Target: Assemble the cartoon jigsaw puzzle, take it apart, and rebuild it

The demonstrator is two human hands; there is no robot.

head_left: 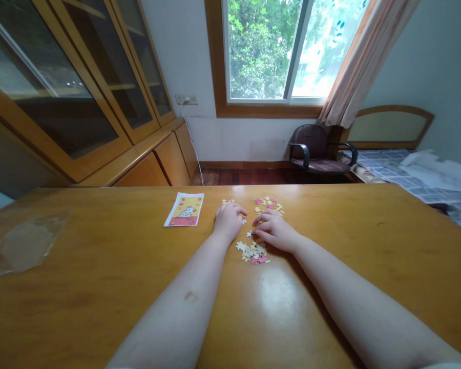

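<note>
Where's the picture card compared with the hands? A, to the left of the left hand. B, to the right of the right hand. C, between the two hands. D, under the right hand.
A. The card lies out to the left of the left hand, on the side away from the right hand.

A glass-fronted wooden cabinet (100, 87) runs along the left, below a white wall (426, 66). Daylight enters a wood-framed window (263, 51) with a peach curtain (363, 66). A dark armchair (311, 148) stands on the wooden floor (253, 177) beside a bed (407, 174).
</note>
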